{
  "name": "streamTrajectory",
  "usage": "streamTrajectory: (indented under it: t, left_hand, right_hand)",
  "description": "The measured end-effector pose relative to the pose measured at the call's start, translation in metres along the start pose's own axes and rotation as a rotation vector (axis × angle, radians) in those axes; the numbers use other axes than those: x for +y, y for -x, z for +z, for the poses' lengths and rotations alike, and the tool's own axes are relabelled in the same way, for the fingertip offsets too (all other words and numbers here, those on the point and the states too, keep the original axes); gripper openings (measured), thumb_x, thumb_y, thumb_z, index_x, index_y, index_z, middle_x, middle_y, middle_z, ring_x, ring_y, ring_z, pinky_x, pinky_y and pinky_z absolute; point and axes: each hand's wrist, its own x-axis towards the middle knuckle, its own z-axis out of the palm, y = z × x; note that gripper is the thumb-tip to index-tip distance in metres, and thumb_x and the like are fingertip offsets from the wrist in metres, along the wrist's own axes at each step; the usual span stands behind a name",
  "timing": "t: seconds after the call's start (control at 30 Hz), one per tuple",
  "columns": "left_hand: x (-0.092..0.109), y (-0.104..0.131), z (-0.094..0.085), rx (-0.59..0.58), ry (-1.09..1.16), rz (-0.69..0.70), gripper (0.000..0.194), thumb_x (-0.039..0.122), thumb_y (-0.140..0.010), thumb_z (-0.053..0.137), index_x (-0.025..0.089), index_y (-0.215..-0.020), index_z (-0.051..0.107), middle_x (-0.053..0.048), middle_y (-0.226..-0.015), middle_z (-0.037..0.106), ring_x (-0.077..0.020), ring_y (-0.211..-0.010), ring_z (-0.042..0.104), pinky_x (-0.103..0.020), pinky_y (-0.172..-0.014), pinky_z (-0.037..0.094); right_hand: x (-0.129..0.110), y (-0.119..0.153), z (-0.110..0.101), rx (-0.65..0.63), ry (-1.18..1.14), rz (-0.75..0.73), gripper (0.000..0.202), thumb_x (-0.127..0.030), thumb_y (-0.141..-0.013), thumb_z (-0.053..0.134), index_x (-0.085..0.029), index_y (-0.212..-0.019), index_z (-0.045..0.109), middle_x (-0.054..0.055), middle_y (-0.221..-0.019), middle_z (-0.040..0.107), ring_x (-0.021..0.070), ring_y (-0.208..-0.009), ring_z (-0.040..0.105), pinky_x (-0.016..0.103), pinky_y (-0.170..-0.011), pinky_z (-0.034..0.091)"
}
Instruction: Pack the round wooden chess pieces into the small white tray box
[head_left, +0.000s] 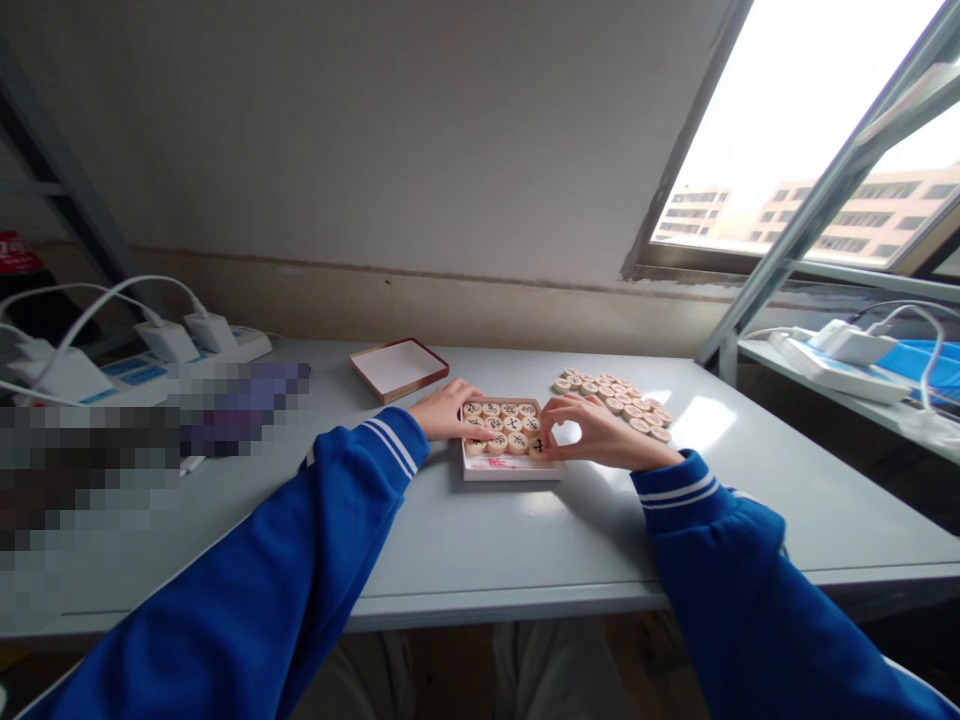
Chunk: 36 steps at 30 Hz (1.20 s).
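A shallow white box [512, 474] sits on the desk before me, holding rows of round wooden Chinese chess pieces [513, 424] marked with dark characters. My left hand [448, 410] grips the box's left side, its thumb lying over pieces in the front row. At the right end of that row, my right hand [581, 428] has thumb and fingertips closed on a Chinese chess piece [537, 448]. A strip of the box floor with red print shows in front of the pieces. More Chinese chess pieces [615, 398] lie grouped on the desk, behind and right of my right hand.
The box lid [401, 368] lies inside up at the back left of the desk [465, 560]. A power strip [251, 345] with plugs and white cables stands at left, near a blurred purple item [251, 405]. A metal frame post [802, 225] and a shelf [847, 375] rise at right.
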Motion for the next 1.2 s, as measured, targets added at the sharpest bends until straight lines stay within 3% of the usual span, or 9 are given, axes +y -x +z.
streamTrajectory:
  t: [0.23, 0.33, 0.5, 0.6, 0.67, 0.8, 0.93, 1.07, 1.2]
  left_hand:
    - [-0.003, -0.001, 0.001, -0.005, 0.007, 0.016, 0.067, 0.059, -0.060, 0.055, 0.018, -0.112, 0.045, -0.008, -0.114, 0.042, -0.0236, -0.107, 0.043, -0.032, -0.092, 0.034]
    - [-0.005, -0.002, 0.001, 0.007, 0.020, 0.034, 0.063, 0.057, -0.062, 0.054, 0.018, -0.111, 0.046, -0.008, -0.113, 0.043, -0.0233, -0.106, 0.044, -0.032, -0.091, 0.034]
    - [-0.008, -0.004, 0.004, 0.079, 0.060, 0.039, 0.047, 0.050, -0.072, 0.045, 0.017, -0.104, 0.051, -0.008, -0.107, 0.047, -0.0212, -0.099, 0.048, -0.032, -0.087, 0.037]
    - [-0.010, -0.005, 0.004, 0.159, 0.071, 0.022, 0.038, 0.045, -0.075, 0.043, 0.017, -0.096, 0.055, -0.006, -0.099, 0.052, -0.0199, -0.091, 0.050, -0.031, -0.081, 0.040]
    - [-0.012, -0.006, 0.004, 0.205, 0.071, 0.026, 0.034, 0.043, -0.075, 0.043, 0.017, -0.091, 0.058, -0.005, -0.094, 0.054, -0.0192, -0.087, 0.052, -0.031, -0.079, 0.041]
    - [-0.014, -0.007, 0.004, 0.234, 0.063, 0.033, 0.029, 0.039, -0.074, 0.046, 0.017, -0.087, 0.059, -0.005, -0.091, 0.056, -0.0181, -0.082, 0.053, -0.030, -0.076, 0.042]
    - [-0.014, -0.007, 0.004, 0.237, 0.050, 0.036, 0.027, 0.037, -0.074, 0.046, 0.017, -0.087, 0.060, -0.005, -0.091, 0.056, -0.0180, -0.080, 0.053, -0.030, -0.075, 0.042]
    - [-0.013, -0.007, 0.004, 0.229, 0.037, 0.051, 0.027, 0.035, -0.074, 0.046, 0.016, -0.087, 0.060, -0.006, -0.090, 0.056, -0.0182, -0.080, 0.053, -0.030, -0.076, 0.042]
    - [-0.014, -0.007, 0.004, 0.220, 0.046, 0.050, 0.027, 0.035, -0.075, 0.047, 0.015, -0.087, 0.060, -0.006, -0.090, 0.055, -0.0177, -0.080, 0.053, -0.030, -0.075, 0.042]
  right_hand:
    - [0.006, -0.001, 0.002, 0.036, -0.053, -0.016, 0.023, -0.040, -0.079, 0.050, -0.021, -0.074, 0.063, 0.004, -0.083, 0.059, 0.0165, -0.078, 0.052, 0.031, -0.072, 0.037]
    - [0.017, -0.001, 0.001, 0.130, -0.085, -0.002, 0.026, -0.041, -0.081, 0.045, -0.021, -0.081, 0.062, 0.005, -0.087, 0.059, 0.0169, -0.081, 0.052, 0.031, -0.072, 0.039]
    - [0.054, -0.004, 0.011, 0.385, 0.325, 0.249, 0.027, -0.039, -0.082, 0.042, -0.025, -0.099, 0.058, 0.008, -0.105, 0.056, 0.0244, -0.094, 0.047, 0.040, -0.076, 0.034]
    - [0.070, -0.007, 0.020, 0.352, 0.473, 0.271, 0.030, -0.034, -0.082, 0.042, -0.024, -0.108, 0.054, 0.010, -0.115, 0.051, 0.0266, -0.100, 0.044, 0.041, -0.076, 0.032]
    - [0.072, -0.007, 0.022, 0.326, 0.486, 0.232, 0.027, -0.031, -0.083, 0.040, -0.023, -0.104, 0.056, 0.009, -0.113, 0.053, 0.0250, -0.099, 0.045, 0.040, -0.077, 0.031]
    - [0.067, -0.007, 0.018, 0.319, 0.437, 0.234, 0.024, -0.036, -0.083, 0.041, -0.022, -0.091, 0.060, 0.007, -0.099, 0.060, 0.0234, -0.091, 0.048, 0.041, -0.077, 0.030]
    - [0.054, -0.007, 0.008, 0.308, 0.271, 0.236, 0.029, -0.050, -0.077, 0.047, -0.026, -0.082, 0.062, 0.005, -0.099, 0.057, 0.0246, -0.094, 0.047, 0.041, -0.079, 0.032]
    - [0.021, -0.011, 0.001, 0.255, -0.028, 0.093, 0.031, -0.050, -0.076, 0.050, -0.026, -0.092, 0.060, 0.004, -0.100, 0.054, 0.0208, -0.097, 0.046, 0.035, -0.083, 0.036]
    - [-0.015, -0.020, 0.006, 0.084, -0.128, -0.065, 0.025, -0.041, -0.073, 0.058, -0.024, -0.091, 0.061, 0.004, -0.093, 0.055, 0.0188, -0.091, 0.048, 0.032, -0.081, 0.038]
